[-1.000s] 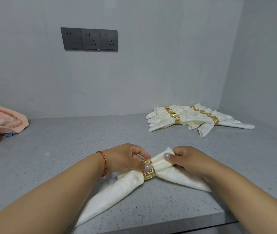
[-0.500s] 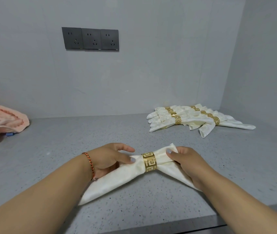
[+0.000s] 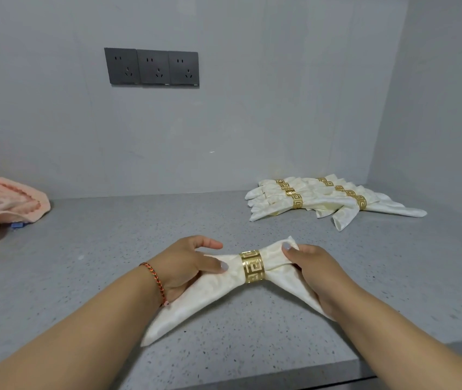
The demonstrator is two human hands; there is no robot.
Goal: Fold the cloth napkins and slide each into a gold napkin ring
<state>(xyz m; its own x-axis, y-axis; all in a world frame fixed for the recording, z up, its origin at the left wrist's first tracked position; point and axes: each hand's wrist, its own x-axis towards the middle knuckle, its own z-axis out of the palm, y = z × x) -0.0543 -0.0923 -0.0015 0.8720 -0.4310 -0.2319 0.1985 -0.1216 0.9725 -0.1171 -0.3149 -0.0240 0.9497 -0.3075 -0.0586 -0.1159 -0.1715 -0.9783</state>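
Napkin [image 3: 213, 294] lies on the counter [image 3: 111, 249], well short of the finished pile [image 3: 334, 198], gold ring [image 3: 251, 266] at its middle. My left hand [image 3: 184, 266] and right hand [image 3: 313, 271] pinch its wings. Next, I judge: fan both evenly, then carry it to the pile.

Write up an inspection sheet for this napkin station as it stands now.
Surface: grey speckled countertop, front edge visible.
Job's things: cream cloth napkin lies flat, gold patterned napkin ring around its middle; pile of ringed cream napkins at back right.
Clutter: peach towel at far left, small blue item beneath it.
Hands: left hand pinches the napkin left of the ring; right hand pinches the right wing.
Cables: nothing seen.
Surroundings: grey walls, three dark wall sockets.
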